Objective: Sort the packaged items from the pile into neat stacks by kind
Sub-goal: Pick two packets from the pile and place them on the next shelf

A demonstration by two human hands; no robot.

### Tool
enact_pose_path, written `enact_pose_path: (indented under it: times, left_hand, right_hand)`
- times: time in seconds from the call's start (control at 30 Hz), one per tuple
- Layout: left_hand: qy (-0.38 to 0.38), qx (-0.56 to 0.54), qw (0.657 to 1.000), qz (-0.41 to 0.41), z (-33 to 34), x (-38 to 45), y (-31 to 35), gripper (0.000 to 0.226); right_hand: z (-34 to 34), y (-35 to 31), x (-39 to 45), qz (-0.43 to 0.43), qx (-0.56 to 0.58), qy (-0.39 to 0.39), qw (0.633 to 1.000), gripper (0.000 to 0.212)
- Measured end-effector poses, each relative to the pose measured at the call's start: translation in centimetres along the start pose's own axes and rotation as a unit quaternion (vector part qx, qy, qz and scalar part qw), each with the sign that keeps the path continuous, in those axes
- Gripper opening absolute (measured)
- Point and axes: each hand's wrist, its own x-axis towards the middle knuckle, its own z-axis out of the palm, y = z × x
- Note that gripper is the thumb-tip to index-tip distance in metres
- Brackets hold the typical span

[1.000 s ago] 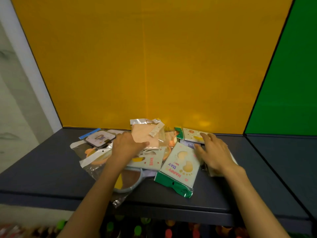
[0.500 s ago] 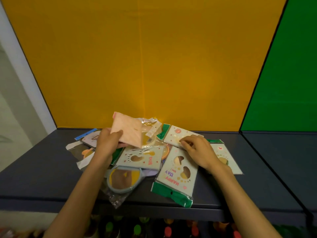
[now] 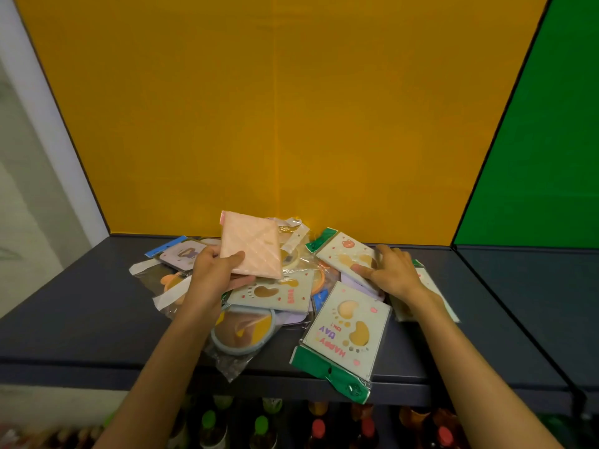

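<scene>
A pile of packaged items lies on a dark shelf (image 3: pixel 81 312). My left hand (image 3: pixel 214 273) grips a pink quilted square packet (image 3: pixel 251 246) and holds it tilted above the pile, thumb on its front. My right hand (image 3: pixel 390 270) pinches the edge of a pale green card packet with a bear print (image 3: pixel 345 254) at the back right. Nearest me lies a pale green "HAPPY DAY" card packet (image 3: pixel 345 335) with a green header. Another pale green card packet (image 3: pixel 272 291) sits mid-pile, above a round blue-rimmed mirror in a clear bag (image 3: pixel 243 332).
A purple packet with a blue header (image 3: pixel 181 252) and an orange item in a clear bag (image 3: pixel 171 281) lie at the pile's left. A yellow wall (image 3: pixel 275 124) backs the shelf, a green panel (image 3: pixel 544 157) stands at right. Bottles (image 3: pixel 259 429) show below the shelf's front edge.
My left hand has lifted the pink quilted packet up off the pile. My right hand has slid from the far right packet onto the bear-print card packet and taken its edge.
</scene>
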Motion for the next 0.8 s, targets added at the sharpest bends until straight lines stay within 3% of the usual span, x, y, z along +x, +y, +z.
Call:
enact_pose_path:
  times: [0.27, 0.5, 0.63, 0.8]
  left_hand:
    - [-0.016, -0.016, 1.0, 0.006, 0.4, -1.0, 0.4, 0.028]
    - [-0.024, -0.016, 1.0, 0.004, 0.0, -1.2, 0.4, 0.026]
    - [-0.037, -0.019, 0.999, -0.003, 0.1, -1.4, 0.4, 0.028]
    - [-0.069, -0.03, 0.997, -0.014, 0.7, -1.9, 0.4, 0.028]
  right_hand:
    - [-0.4, 0.2, 1.1, 0.051, 0.065, 0.026, 0.996, 0.083]
    - [-2.1, -0.5, 0.5, 0.12, 0.232, 0.076, 0.962, 0.04]
    - [-2.4, -0.4, 0.4, 0.141, 0.296, 0.084, 0.941, 0.03]
    - [-3.9, -1.3, -1.3, 0.161, 0.457, 0.062, 0.873, 0.019]
